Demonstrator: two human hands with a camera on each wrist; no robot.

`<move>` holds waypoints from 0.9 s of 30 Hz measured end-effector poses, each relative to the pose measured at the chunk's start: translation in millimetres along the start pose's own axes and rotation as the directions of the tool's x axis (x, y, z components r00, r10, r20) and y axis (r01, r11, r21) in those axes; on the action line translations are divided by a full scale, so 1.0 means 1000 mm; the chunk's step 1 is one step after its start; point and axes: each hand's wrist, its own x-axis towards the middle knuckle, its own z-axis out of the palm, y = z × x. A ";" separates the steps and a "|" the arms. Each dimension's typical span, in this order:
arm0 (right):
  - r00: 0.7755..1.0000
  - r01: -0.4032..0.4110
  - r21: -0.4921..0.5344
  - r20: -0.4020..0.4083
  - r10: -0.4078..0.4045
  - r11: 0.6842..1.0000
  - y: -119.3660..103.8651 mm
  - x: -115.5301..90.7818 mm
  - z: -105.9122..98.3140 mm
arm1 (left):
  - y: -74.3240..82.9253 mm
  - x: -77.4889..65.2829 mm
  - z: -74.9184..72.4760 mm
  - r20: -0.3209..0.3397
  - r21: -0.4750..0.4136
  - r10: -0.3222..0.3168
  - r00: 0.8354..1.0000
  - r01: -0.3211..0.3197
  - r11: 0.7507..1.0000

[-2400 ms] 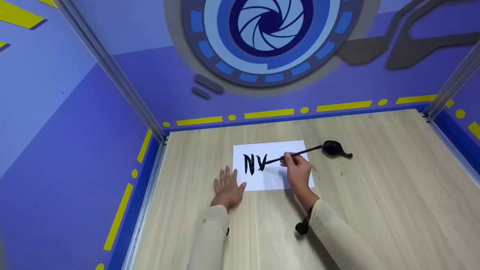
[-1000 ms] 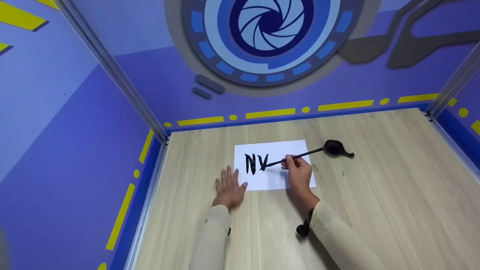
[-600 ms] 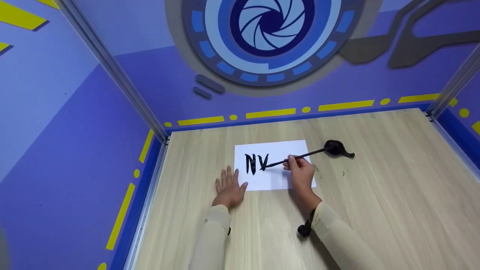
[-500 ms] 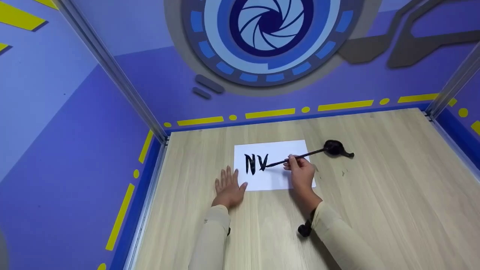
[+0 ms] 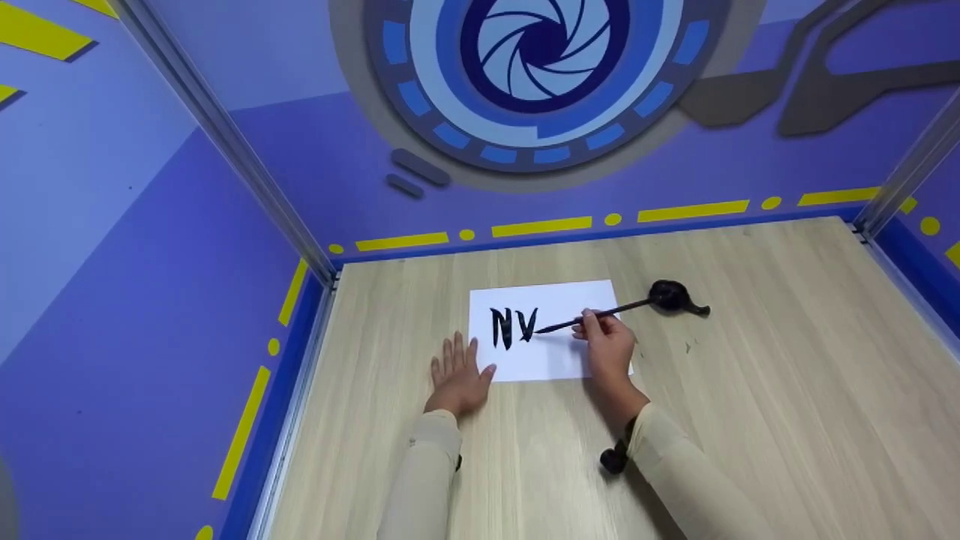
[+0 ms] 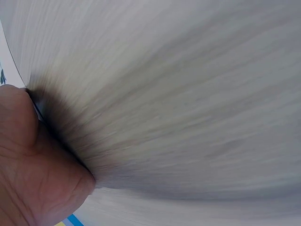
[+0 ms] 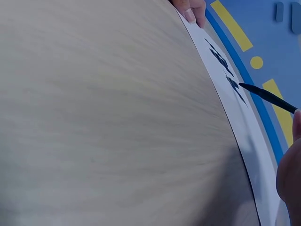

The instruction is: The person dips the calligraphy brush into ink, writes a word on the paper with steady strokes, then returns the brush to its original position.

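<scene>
My right hand (image 5: 611,349) pinches a dark, slim writing brush (image 5: 562,325) between thumb and fingers. The brush's pointed tip is just right of the black painted letters N and V (image 5: 527,324), and in the right wrist view the brush (image 7: 268,96) appears raised off the sheet. Under it lies a white sheet of paper (image 5: 555,367). My left hand (image 5: 461,385) rests flat with fingers spread at the sheet's left edge, thumb on its lower left corner. In the left wrist view only the heel and thumb side of the left hand (image 6: 37,174) show.
A black, rounded vessel with a curved handle or spout (image 5: 670,297) stands right of the sheet, behind the brush's far end. Small dark marks (image 5: 690,346) dot the wooden table (image 5: 772,390). Blue-purple panels (image 5: 300,150) enclose the back and sides.
My right hand has shifted slightly right with the brush, and the tip has moved from the V's foot to just beside it. The left hand stays put.
</scene>
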 end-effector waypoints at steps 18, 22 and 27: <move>1.000 0.030 -0.056 0.005 -0.029 0.998 -0.003 0.000 -0.010 | 0.001 0.000 0.001 0.011 -0.011 0.006 1.000 -0.006 1.000; 1.000 0.023 -0.039 -0.005 -0.023 0.999 -0.005 0.001 -0.010 | 0.001 -0.002 -0.001 0.008 -0.010 0.008 1.000 -0.008 1.000; 1.000 0.014 -0.019 -0.019 -0.014 1.000 -0.005 0.004 -0.010 | 0.001 -0.003 -0.002 0.004 -0.006 0.005 1.000 -0.005 1.000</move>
